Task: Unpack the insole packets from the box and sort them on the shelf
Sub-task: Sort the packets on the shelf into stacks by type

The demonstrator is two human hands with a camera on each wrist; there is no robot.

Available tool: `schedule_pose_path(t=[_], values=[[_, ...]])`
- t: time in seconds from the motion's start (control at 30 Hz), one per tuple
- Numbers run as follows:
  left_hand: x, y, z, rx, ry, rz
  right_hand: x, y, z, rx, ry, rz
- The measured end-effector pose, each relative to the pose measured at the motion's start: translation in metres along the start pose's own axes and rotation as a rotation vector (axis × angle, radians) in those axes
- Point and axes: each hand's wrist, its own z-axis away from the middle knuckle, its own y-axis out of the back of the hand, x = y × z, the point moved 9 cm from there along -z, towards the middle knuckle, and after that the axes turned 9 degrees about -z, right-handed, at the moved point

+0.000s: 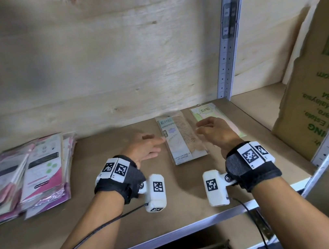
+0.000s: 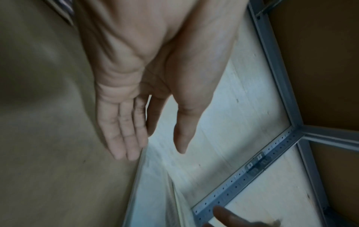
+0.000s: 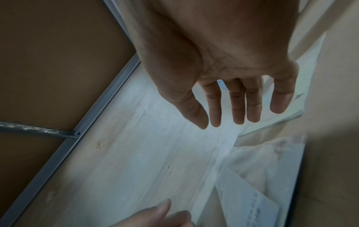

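Observation:
Two clear ENE packets lie side by side on the brown shelf board (image 1: 130, 219): a blue-labelled one (image 1: 180, 143) and a pale green one (image 1: 217, 112) to its right. My left hand (image 1: 147, 146) hovers just left of the blue packet, fingers straight, fingertips (image 2: 126, 153) at its edge (image 2: 153, 184). My right hand (image 1: 213, 129) hangs over the gap between the two packets, fingers (image 3: 239, 110) relaxed and holding nothing. The blue packet (image 3: 258, 176) lies below it in the right wrist view.
A pile of pink and purple packets (image 1: 28, 176) sits at the shelf's left end. A cardboard box (image 1: 321, 96) with green print stands at the right. A perforated metal upright (image 1: 229, 35) rises behind the packets against the plywood back wall (image 1: 106, 58).

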Motion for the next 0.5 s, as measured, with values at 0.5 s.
schedule_pose_path(t=[0.5], values=[[-0.036, 0.206, 0.091, 0.407, -0.089, 0.186, -0.064, -0.166, 0.078, -0.47, 0.051, -0.03]])
